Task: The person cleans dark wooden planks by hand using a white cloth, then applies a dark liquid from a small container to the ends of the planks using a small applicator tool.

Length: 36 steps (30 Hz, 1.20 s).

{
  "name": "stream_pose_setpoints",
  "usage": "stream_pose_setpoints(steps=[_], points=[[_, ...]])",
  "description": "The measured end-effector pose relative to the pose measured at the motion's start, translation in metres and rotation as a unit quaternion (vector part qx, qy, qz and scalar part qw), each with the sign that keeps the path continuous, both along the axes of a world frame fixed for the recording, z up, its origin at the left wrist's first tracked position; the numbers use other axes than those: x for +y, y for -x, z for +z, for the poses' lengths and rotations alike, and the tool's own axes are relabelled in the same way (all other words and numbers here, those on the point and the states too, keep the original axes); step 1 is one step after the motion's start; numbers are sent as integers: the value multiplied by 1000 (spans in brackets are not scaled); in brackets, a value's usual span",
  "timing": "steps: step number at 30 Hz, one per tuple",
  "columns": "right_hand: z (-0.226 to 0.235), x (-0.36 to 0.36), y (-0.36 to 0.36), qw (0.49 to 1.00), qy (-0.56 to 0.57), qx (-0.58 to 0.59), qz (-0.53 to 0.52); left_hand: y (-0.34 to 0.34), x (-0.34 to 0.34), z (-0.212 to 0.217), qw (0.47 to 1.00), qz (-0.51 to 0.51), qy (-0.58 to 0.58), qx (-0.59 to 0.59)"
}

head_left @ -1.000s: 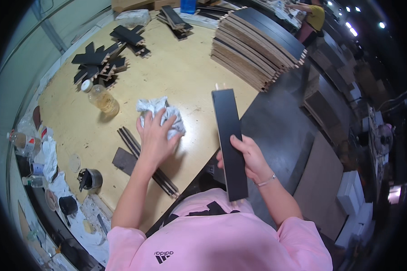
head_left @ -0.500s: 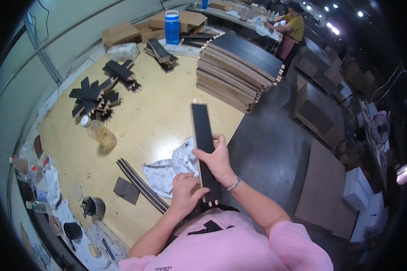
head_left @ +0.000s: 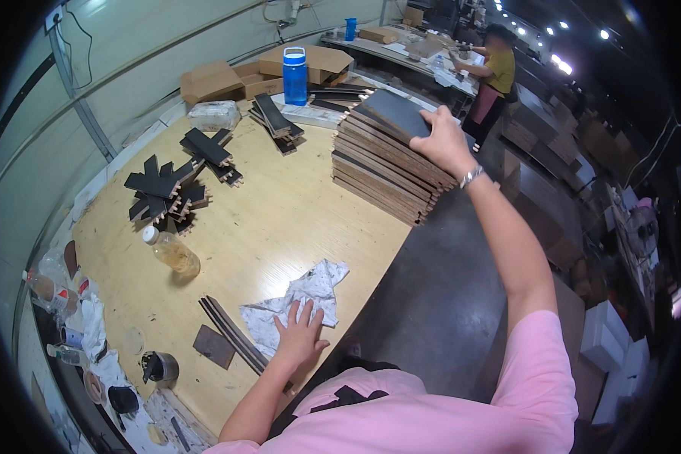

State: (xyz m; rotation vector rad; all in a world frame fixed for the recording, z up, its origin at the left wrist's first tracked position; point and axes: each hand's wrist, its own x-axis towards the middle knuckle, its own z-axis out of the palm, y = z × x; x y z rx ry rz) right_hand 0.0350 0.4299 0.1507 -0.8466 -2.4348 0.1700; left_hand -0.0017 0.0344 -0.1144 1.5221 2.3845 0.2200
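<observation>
My right hand (head_left: 445, 144) reaches to the top of a stack of black-faced boards (head_left: 386, 170) at the far right of the table. Its thumb lies along the near edge of a black board (head_left: 390, 113) on top, fingers over the other side; the hand covers the board's right part. Pale dowels stick out of the board ends. Nearer me, my left hand (head_left: 301, 333) is spread flat, fingers apart, on a crumpled white rag with dark stains (head_left: 319, 286). Beside it lie thin dark strips (head_left: 231, 329) and a small dark square piece (head_left: 213, 346).
Short black doweled pieces (head_left: 159, 185) lie heaped at the left. A bottle of yellowish liquid (head_left: 172, 253), a blue bottle (head_left: 295, 79), cardboard boxes (head_left: 212, 82) and a dark pot (head_left: 160, 367) stand about the table. Another person (head_left: 494, 76) works at a farther table.
My right hand has moved from in front of me, where it held a narrow black board, to the stack. My left hand has left that board and now lies flat on the rag.
</observation>
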Motion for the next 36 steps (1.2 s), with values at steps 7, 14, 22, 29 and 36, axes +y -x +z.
stream_pose_setpoints(steps=[7,14,22,29,36], points=[[-34,79,44,999,16,50,-4,11,-7,-12,988,32,-144,-52],[-110,-91,80,940,150,106,289,25,-54,89,756,296,-484,-327],[-251,-322,31,772,408,-231,430,33,-222,132,532,424,-716,-157],[-285,-356,27,714,579,-121,376,-2,-231,112,457,470,-698,-288],[-231,-324,-3,426,881,19,207,5,-194,124,499,376,-637,-450]])
